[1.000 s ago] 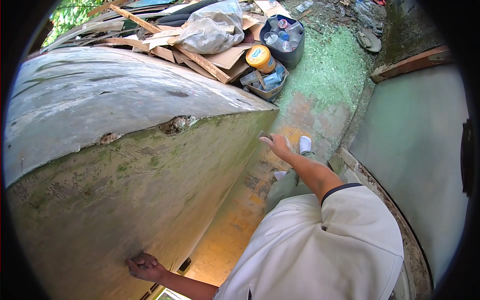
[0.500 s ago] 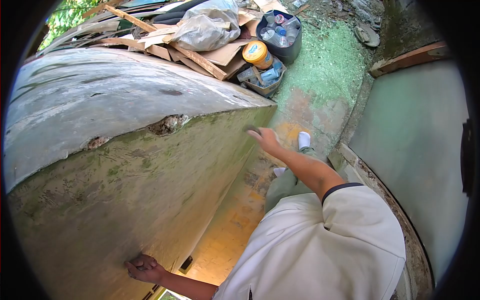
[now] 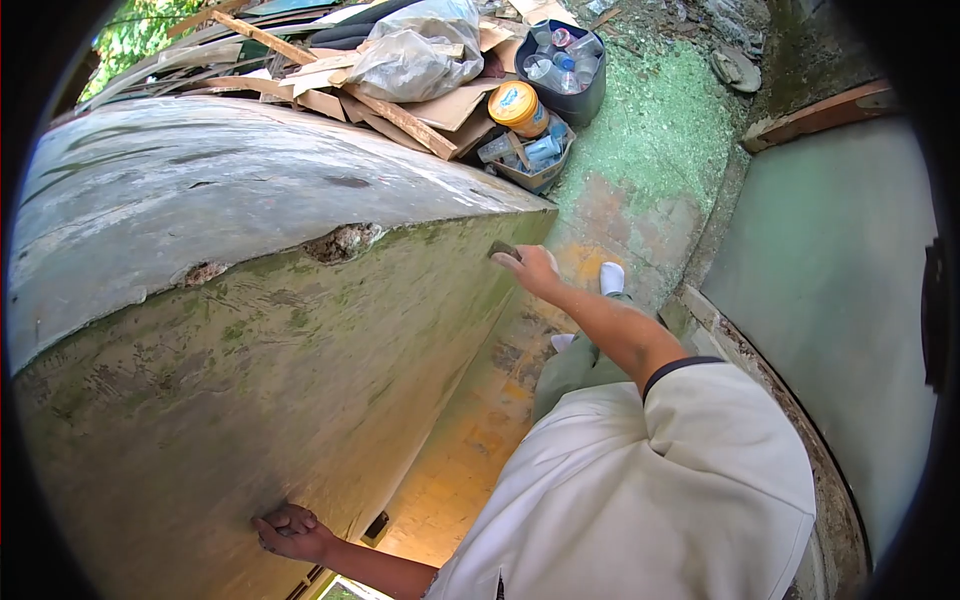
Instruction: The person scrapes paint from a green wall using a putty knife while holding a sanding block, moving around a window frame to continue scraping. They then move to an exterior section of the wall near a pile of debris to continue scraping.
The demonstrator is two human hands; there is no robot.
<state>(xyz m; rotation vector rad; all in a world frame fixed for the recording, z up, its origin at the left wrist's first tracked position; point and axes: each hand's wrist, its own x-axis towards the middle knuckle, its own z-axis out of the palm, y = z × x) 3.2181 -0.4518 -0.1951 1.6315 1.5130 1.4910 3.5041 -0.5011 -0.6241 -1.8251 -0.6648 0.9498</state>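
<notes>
My right hand is closed on a small dark flat block near the far end of the wall. The block rests at the wall's side face; its exact kind cannot be made out. Green and dark stains mark this concrete wall, and its top edge has broken patches. Lower down, at the left, my left hand lies against the same face with its fingers curled in. Nothing shows between those fingers, though the palm is partly hidden.
A dark bin of plastic bottles, a yellow-lidded tub and a box of cups stand beyond the wall. Scrap wood and a plastic bag are piled behind. A pale panel borders the walkway at right.
My right hand and the block have moved very slightly, and the block now looks sharper. My left hand stays in nearly the same place on the wall.
</notes>
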